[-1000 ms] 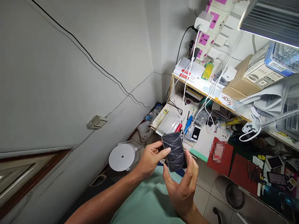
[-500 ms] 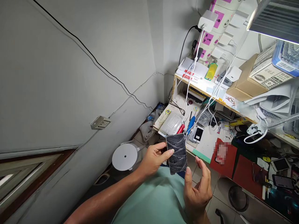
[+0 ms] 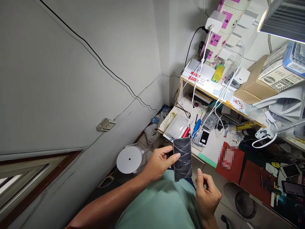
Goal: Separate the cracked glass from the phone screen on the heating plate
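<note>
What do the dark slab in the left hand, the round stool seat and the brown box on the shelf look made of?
Dark slab: hard to tell; its face is matte black with pale, creased-looking streaks, perhaps tape or worn film.
Stool seat: probably plastic, smooth, pale and evenly coloured.
Brown box: likely cardboard, matte tan with straight, folded-looking edges.

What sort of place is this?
Probably a phone or small-electronics workbench: a white phone lies on it, the left hand holds a dark phone-shaped slab, and white chargers are plugged into a socket tower.
</note>
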Available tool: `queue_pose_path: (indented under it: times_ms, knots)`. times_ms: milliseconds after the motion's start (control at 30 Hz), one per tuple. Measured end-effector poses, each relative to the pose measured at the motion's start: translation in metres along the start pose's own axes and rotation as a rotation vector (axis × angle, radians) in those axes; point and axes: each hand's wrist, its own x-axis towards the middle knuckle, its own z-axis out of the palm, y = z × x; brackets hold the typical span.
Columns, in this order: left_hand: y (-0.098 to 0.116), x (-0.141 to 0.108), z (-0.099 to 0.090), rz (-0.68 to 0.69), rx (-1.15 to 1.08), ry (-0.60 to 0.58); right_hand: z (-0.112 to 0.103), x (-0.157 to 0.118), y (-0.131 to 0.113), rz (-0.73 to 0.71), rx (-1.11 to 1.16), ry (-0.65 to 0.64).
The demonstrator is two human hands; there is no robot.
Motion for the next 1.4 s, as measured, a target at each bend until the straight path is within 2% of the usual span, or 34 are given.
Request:
queue_pose_path:
  times_ms: [100, 233, 367, 433, 533, 700, 833, 1033, 1200, 1400]
  knots:
    - [0.001, 0.001, -0.002, -0.022, -0.012, -0.008, 0.006, -0.001, 0.015, 0.106, -0.017, -0.077]
    - [-0.003, 0.004, -0.008, -0.061, -0.026, -0.018, 0.014, -0.003, 0.037, 0.159, -0.028, -0.144]
    - [-0.023, 0.026, -0.034, -0.102, 0.002, 0.012, 0.023, -0.008, 0.063, 0.214, -0.036, -0.226]
    - [-0.036, 0.05, -0.054, -0.135, 0.038, 0.033, 0.026, -0.014, 0.078, 0.239, -0.04, -0.253]
    - [-0.05, 0.099, -0.083, -0.224, 0.113, 0.017, 0.028, -0.025, 0.097, 0.274, -0.048, -0.262]
    - [-0.05, 0.182, -0.11, -0.342, 0.265, -0.021, 0.025, -0.048, 0.119, 0.341, -0.062, -0.233]
    - [-0.045, 0.227, -0.117, -0.39, 0.352, -0.052, 0.025, -0.064, 0.129, 0.388, -0.066, -0.217]
    - [-0.053, 0.266, -0.12, -0.435, 0.503, -0.034, 0.036, -0.08, 0.139, 0.452, -0.065, -0.22]
    - [-0.065, 0.284, -0.12, -0.421, 0.607, -0.012, 0.045, -0.092, 0.149, 0.478, -0.074, -0.247]
    - [-0.076, 0.29, -0.121, -0.369, 0.736, -0.035, 0.052, -0.1, 0.163, 0.476, -0.074, -0.268]
